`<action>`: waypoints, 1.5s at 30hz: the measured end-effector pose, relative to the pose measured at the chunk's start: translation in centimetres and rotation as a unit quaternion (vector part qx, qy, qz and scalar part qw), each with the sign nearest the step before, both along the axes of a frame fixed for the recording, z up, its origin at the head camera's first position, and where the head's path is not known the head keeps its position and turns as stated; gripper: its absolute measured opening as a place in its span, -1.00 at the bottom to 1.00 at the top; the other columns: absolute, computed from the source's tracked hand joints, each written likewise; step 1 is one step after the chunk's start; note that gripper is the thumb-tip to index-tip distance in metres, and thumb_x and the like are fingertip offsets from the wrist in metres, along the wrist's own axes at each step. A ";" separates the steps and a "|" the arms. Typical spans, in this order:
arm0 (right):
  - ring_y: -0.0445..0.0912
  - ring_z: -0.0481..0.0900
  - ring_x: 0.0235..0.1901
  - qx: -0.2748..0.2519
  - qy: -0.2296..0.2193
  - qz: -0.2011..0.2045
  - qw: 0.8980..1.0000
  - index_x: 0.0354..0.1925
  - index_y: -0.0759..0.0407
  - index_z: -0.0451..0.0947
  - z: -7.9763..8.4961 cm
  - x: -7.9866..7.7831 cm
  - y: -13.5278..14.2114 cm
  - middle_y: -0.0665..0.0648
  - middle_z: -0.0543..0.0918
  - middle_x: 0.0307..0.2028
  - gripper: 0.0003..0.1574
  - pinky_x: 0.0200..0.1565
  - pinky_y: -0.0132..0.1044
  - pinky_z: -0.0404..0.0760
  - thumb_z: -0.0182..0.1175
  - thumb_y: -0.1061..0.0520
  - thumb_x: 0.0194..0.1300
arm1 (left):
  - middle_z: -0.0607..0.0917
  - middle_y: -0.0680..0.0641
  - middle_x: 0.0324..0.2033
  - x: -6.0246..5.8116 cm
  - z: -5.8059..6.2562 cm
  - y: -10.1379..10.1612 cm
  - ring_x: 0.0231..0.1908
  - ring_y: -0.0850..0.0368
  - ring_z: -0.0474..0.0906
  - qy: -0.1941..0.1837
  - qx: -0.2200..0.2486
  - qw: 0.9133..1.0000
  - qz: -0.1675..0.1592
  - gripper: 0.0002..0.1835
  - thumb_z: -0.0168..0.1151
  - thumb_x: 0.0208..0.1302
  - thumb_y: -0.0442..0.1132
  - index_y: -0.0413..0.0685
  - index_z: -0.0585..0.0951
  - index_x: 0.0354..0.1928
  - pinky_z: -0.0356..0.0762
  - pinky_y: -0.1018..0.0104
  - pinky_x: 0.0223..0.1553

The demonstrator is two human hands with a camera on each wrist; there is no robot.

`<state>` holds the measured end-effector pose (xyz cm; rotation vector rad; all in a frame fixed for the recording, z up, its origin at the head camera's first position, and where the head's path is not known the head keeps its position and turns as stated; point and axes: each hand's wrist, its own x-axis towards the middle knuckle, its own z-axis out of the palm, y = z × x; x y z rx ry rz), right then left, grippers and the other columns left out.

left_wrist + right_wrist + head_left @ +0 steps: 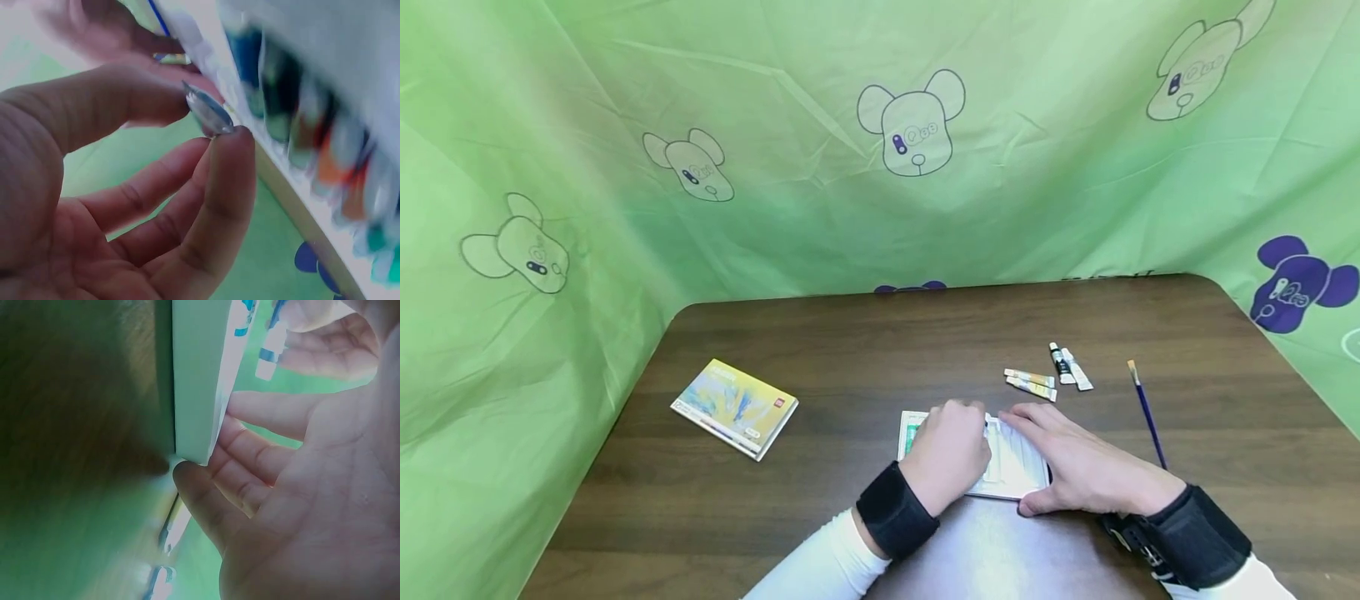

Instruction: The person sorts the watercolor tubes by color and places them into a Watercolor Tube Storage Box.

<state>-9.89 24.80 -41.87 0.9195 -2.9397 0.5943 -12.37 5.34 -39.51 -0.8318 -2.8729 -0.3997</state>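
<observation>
Between thumb and index finger, my left hand (946,450) pinches a small paint tube (209,112). Its flat end faces the left wrist camera, and its white-capped end shows in the right wrist view. That hand is above a white paint tray (1017,468), where several coloured paint tubes (281,94) lie in a row, blurred in the left wrist view. My right hand (1078,460) grips the tray's right end, thumb at the near edge and fingers toward the far edge. In the head view, my left hand hides the pinched tube and much of the tray.
Just beyond the tray lie two yellowish paint tubes (1032,385), with a dark tube (1062,365) and a white tube (1077,370) beside them. A blue-handled paintbrush (1148,417) lies at right. On the left is a yellow printed box lid (736,408). Green cloth (790,208) hangs behind the table.
</observation>
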 end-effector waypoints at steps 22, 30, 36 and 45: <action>-0.05 0.32 0.19 -0.003 0.002 -0.001 1.000 0.29 0.30 0.33 -0.2 0.0 0.0 0.09 0.37 0.21 0.25 0.12 -0.06 0.43 0.43 -0.34 -0.26 | 0.57 0.02 -0.40 2.4 -1.7 2.0 -0.47 0.21 0.52 0.092 -0.118 0.989 0.019 -0.86 0.21 0.13 -0.18 0.02 0.71 -0.32 0.48 0.40 -0.55; -0.06 0.31 0.20 -0.003 0.002 -0.001 1.000 0.29 0.28 0.32 -0.2 0.0 0.1 0.10 0.36 0.21 0.24 0.13 -0.07 0.43 0.42 -0.35 -0.25 | 0.57 0.03 -0.35 2.4 -1.4 1.7 -0.39 0.21 0.48 0.095 -0.136 0.986 -0.002 -0.83 0.15 0.20 -0.20 0.07 0.73 -0.29 0.48 0.40 -0.56; -0.07 0.30 0.20 -0.006 0.013 0.003 1.000 0.29 0.29 0.33 -0.2 -0.2 0.1 0.08 0.37 0.20 0.25 0.13 -0.07 0.42 0.43 -0.35 -0.26 | 0.55 0.04 -0.37 2.1 -1.3 1.5 -0.40 0.20 0.44 0.111 -0.149 0.983 -0.013 -0.82 0.12 0.23 -0.19 0.10 0.73 -0.30 0.44 0.38 -0.60; -0.04 0.31 0.21 0.003 -0.008 -0.004 1.000 0.31 0.26 0.31 -0.1 0.0 0.0 0.10 0.36 0.22 0.24 0.13 -0.05 0.42 0.41 -0.37 -0.23 | 0.53 0.06 -0.37 2.1 -1.6 1.5 -0.40 0.21 0.41 0.117 -0.159 0.980 -0.013 -0.84 0.15 0.21 -0.16 0.16 0.73 -0.33 0.40 0.40 -0.62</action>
